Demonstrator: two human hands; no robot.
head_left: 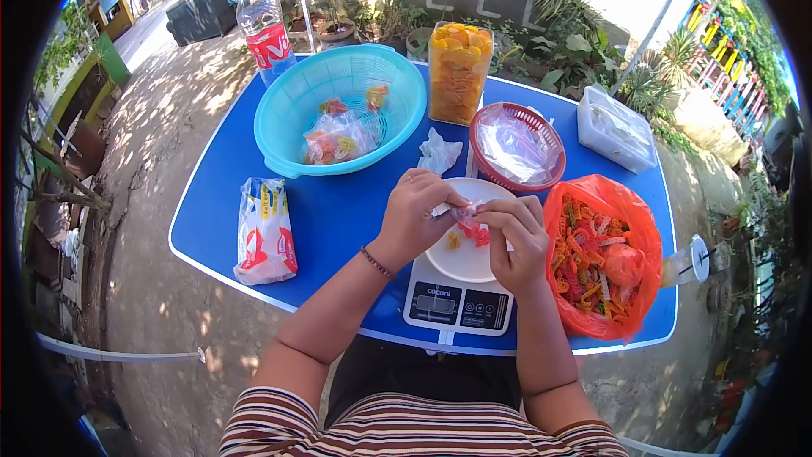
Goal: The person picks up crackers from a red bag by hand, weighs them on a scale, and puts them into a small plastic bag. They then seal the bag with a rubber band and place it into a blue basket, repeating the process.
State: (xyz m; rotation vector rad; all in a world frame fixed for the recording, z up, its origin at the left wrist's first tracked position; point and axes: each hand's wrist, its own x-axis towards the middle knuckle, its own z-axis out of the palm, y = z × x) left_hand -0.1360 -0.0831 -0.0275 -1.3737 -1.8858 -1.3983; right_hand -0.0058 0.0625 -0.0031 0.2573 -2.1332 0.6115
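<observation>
A small clear plastic bag with pinkish-red pieces in it is pinched between my two hands. My left hand, with a beaded bracelet at the wrist, grips one side of its top. My right hand holds the other side, fingers bent. Below them a white plate sits on a white kitchen scale. A yellow piece lies on the plate. Close to my right hand stands an orange-red plastic bag full of colourful snack pieces.
On the blue table are a turquoise basin with filled bags, a red basket of clear bags, a tall container of orange chips, a lidded plastic box, a tissue pack, a bottle and a drink cup.
</observation>
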